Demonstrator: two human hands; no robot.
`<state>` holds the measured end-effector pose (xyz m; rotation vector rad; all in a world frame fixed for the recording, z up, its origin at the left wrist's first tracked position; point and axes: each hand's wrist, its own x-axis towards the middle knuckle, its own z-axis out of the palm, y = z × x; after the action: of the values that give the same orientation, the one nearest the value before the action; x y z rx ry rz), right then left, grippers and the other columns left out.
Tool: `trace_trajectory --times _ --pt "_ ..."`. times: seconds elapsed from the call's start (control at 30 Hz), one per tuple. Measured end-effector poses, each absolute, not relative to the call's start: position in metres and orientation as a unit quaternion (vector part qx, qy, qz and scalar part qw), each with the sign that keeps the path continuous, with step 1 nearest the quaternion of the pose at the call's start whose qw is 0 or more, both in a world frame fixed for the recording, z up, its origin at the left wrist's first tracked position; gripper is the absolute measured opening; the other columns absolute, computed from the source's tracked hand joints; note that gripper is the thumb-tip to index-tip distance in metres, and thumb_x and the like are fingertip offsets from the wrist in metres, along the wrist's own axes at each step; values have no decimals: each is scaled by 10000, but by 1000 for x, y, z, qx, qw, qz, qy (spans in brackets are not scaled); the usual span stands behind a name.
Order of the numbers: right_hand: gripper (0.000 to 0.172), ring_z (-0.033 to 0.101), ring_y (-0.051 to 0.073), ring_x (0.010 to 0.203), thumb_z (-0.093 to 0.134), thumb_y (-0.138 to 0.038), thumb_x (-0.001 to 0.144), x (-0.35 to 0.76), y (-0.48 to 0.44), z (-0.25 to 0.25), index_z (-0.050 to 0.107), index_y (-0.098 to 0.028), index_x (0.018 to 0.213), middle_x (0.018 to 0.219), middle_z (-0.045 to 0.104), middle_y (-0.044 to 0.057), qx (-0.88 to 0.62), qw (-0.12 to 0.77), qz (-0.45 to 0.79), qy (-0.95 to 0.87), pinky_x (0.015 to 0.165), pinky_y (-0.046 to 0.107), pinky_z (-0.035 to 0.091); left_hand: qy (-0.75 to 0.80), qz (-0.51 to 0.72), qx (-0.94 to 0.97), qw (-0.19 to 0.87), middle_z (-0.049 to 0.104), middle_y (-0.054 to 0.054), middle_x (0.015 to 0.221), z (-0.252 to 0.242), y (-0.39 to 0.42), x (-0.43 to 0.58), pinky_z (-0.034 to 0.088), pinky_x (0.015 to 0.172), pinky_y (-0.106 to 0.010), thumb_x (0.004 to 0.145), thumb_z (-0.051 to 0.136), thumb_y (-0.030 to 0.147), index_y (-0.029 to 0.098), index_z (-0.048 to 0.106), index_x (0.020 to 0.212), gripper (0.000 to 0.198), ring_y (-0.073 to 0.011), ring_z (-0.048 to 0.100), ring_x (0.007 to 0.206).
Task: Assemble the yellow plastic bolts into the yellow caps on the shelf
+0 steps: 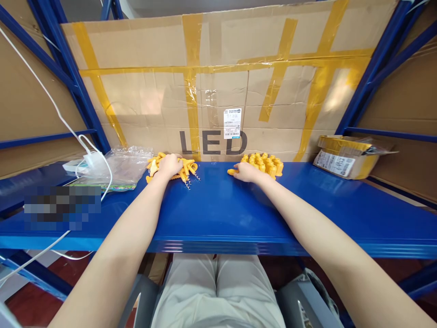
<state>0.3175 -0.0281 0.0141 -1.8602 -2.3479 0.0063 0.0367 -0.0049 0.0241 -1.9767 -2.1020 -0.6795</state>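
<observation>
On the left part of the blue shelf lies a pile of yellow-handled corkscrews (186,168), their metal spirals sticking out toward me. My left hand (167,166) reaches down onto this pile, its fingers bent and closed around a yellow corkscrew, though the fingertips are partly hidden. To the right, several yellow sleeve-like plastic pieces (269,164) stand upright in a tight group. Just at the group's left side, my right hand (246,172) is closed with a yellow plastic piece (232,171) between thumb and fingers; its exact shape is mostly covered.
A cardboard sheet marked LED (215,91) forms the back wall. Clear plastic bags (126,166) and a white cable (90,157) lie at left, beside a blurred item (61,205). An opened cardboard box (348,159) sits at right. Blue posts flank both sides.
</observation>
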Motion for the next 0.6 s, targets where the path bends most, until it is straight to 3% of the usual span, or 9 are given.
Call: trace_trajectory --times 0.2,0.47,0.6 --pt "320 632 279 1010 537 -298 911 326 -27 17 658 -169 1177 1133 677 124 -604 74 62 -791 838 334 436 -702 -220 -672 90 689 -91 1179 24 -6 37 461 963 -347 807 461 228 188 678 1182 435 -265 616 1113" --pt "283 632 257 952 585 -281 875 324 -13 -2 561 -157 1128 1102 657 134 -626 170 69 -758 792 329 456 -689 -222 -685 86 694 -81 1172 22 -4 37 462 963 -331 808 466 219 188 681 1172 424 -253 618 1113" --pt "391 625 279 1011 628 -243 839 321 -17 -2 482 -121 1180 1129 626 181 -633 161 41 -756 831 342 454 -679 -222 -694 88 695 -82 1169 23 -4 35 457 968 -334 811 454 218 181 684 1159 419 -255 617 1119"
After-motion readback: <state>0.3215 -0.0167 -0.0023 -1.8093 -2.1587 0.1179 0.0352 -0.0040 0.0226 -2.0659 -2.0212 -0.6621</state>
